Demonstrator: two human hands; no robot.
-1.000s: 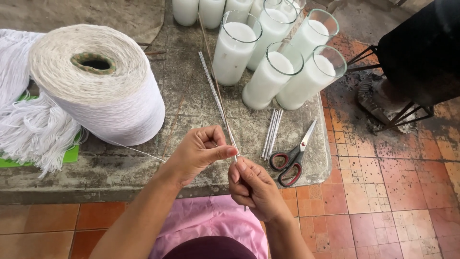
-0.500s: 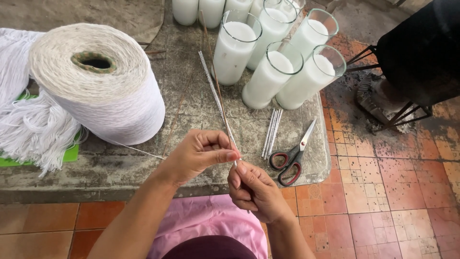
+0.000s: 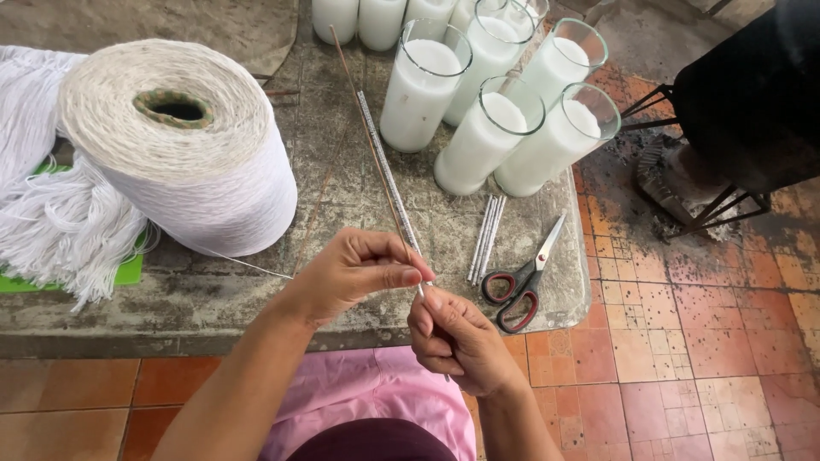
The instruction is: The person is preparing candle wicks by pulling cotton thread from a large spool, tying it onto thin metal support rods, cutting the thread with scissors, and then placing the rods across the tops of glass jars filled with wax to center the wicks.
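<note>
My left hand (image 3: pixel 352 273) pinches a long thin metal rod (image 3: pixel 389 175) near its lower end, the rod slanting up over the table. My right hand (image 3: pixel 457 341) sits just below it, fingers closed around the rod's bottom tip and what looks like a thin white string. A strand of white string (image 3: pixel 243 263) runs from the big cone of white yarn (image 3: pixel 184 149) toward my left hand.
Several glass jars filled with white wax (image 3: pixel 487 141) stand at the back of the stained table (image 3: pixel 342 201). Red-handled scissors (image 3: pixel 521 282) and a few thin white sticks (image 3: pixel 487 237) lie near the right edge. Loose white fringe (image 3: pixel 60 230) lies left. A black stand (image 3: pixel 735 102) is on the tiled floor.
My left hand's thumb and fingers have slid slightly along the rod, and both hands stay close together near the table's front edge.
</note>
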